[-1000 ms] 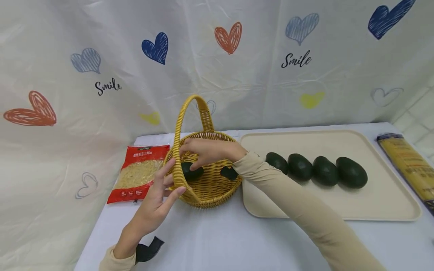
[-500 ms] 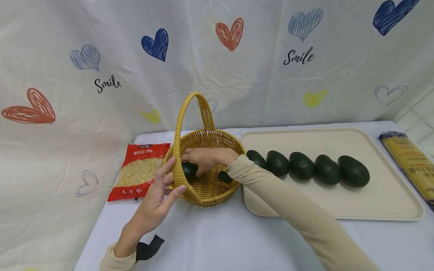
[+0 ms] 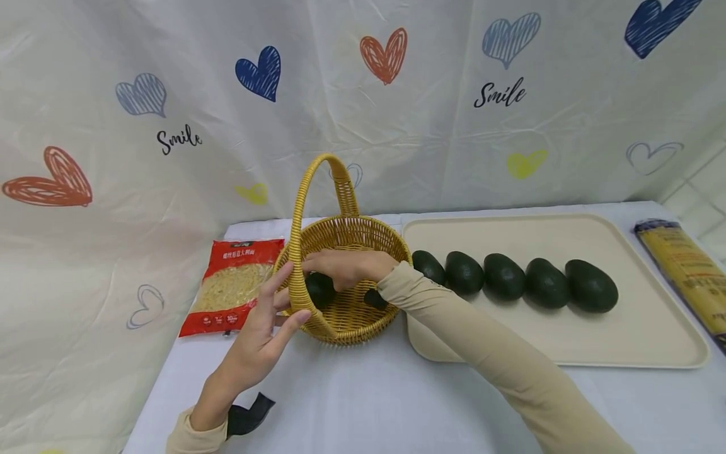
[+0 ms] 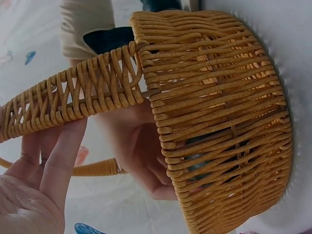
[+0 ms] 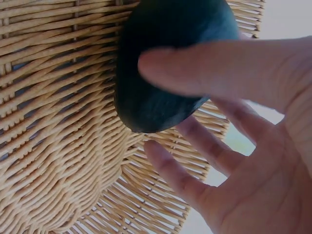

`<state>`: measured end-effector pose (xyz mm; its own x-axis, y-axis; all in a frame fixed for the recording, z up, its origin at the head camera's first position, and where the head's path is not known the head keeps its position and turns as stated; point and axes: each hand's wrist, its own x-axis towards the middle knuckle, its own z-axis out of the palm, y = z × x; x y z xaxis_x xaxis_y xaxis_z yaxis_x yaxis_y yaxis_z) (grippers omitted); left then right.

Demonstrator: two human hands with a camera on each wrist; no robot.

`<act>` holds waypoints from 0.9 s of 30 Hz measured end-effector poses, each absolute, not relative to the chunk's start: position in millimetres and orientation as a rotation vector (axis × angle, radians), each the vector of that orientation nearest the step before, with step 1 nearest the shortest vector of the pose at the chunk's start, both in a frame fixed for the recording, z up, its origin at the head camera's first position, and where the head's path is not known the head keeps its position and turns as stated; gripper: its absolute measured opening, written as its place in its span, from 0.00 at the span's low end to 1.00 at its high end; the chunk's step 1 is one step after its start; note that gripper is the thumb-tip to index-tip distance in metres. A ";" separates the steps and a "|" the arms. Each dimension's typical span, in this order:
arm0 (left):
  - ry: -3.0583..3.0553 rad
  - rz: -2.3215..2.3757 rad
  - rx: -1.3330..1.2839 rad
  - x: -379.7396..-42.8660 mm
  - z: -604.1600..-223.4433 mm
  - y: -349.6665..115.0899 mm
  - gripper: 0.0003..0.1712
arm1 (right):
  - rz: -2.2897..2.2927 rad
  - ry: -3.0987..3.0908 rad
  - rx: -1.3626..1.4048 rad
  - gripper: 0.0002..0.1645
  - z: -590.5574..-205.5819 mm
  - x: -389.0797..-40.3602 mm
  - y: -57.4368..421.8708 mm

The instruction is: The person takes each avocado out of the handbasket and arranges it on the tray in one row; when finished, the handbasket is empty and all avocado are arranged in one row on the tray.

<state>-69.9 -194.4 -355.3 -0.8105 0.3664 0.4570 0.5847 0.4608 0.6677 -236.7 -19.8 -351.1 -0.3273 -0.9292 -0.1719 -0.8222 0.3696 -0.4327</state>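
A yellow wicker basket (image 3: pixel 354 328) with a tall arched handle stands mid-left on the table. My left hand (image 3: pixel 255 347) is at its near handle, thumb on one side and fingers on the other, holding it lightly. The left wrist view shows those fingers (image 4: pixel 66 153) behind the woven handle. Inside the basket, my right hand (image 3: pixel 343 268) grips a dark green avocado (image 3: pixel 319 290). In the right wrist view the thumb lies across the avocado (image 5: pixel 170 109), with the fingers on its other side, partly hidden.
A cream tray (image 3: pixel 635 347) on the right bears several avocados (image 3: pixel 505 277) in a row. A red pasta bag (image 3: pixel 229 287) lies left of the basket. Another yellow packet (image 3: pixel 683 271) is at the far right edge. A printed cloth (image 3: pixel 431 126) hangs behind the table.
My right hand has closed its thumb and fingers about the avocado, which has turned slightly. The right sleeve has shifted, uncovering another avocado on the tray. My left hand has stayed at the handle.
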 end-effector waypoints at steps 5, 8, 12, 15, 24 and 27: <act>-2.462 -1.269 -0.816 -69.5 -354.7 -193.9 0.50 | -0.350 2.236 -1.563 0.41 -347.0 -234.5 -16.8; -2.459 -1.271 -0.818 -69.4 -354.3 -193.7 0.50 | -0.380 2.219 -1.548 0.36 -345.7 -233.5 -15.3; -2.462 -1.281 -0.815 -69.5 -353.8 -193.6 0.50 | -0.444 2.216 -1.473 0.28 -344.3 -231.9 -12.5; -2.467 -1.283 -0.808 -69.1 -353.8 -193.3 0.50 | -0.501 2.223 -1.419 0.22 -345.3 -231.9 -10.6; -2.464 -1.273 -0.805 -68.2 -354.7 -192.9 0.50 | -0.555 2.238 -1.381 0.27 -351.8 -233.2 -10.8; -2.468 -1.270 -0.800 -68.1 -354.4 -193.0 0.50 | -0.512 2.223 -1.390 0.28 -353.8 -233.0 -12.5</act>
